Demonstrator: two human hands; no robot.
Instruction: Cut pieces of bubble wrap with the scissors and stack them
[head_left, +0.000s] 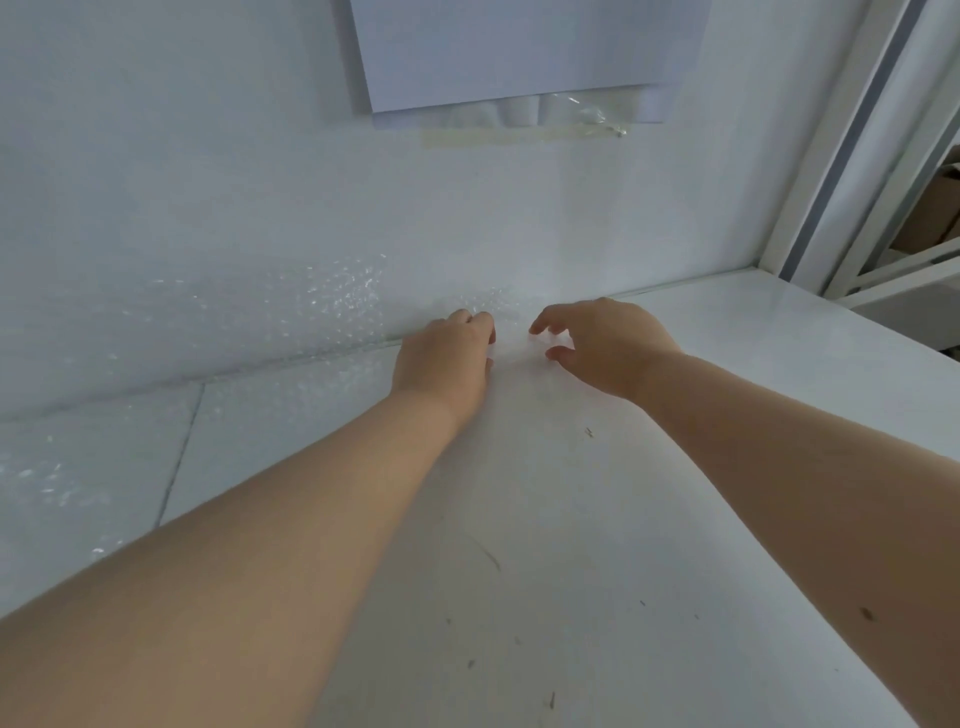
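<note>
Early stage, by the look of it. No scissors in view and no clear stack of cut pieces, so the cutting and stacking seem still to come. The person reaches with both bare arms across a white table (571, 519) to its far edge, where it meets a white wall (260, 156). The bubble wrap (332, 291) sits along that edge on the left side, standing up against the wall, and more of it lies flat on the table toward the near left. A straight line crosses the flat part; cut edge or table seam, cannot tell. The wrap's right end tapers out between the two hands. The left hand (447, 358) is knuckles-up with its fingers curled down onto that end. Whether they pinch the film or only press on it is too blurred to tell. The right hand (610, 348) hovers just beside it, fingers loosely curved, thumb and forefinger apart, nothing plainly held, tips at or near the wrap's edge. Likely step: catching the loose end to draw out a length. The wrap is clear and nearly lost against the white, showing mainly as scattered glints off the bubbles. It looks thin, limp and slippery. Above, a paper sheet (519, 52) is fixed to the wall with tape (519, 136).
</note>
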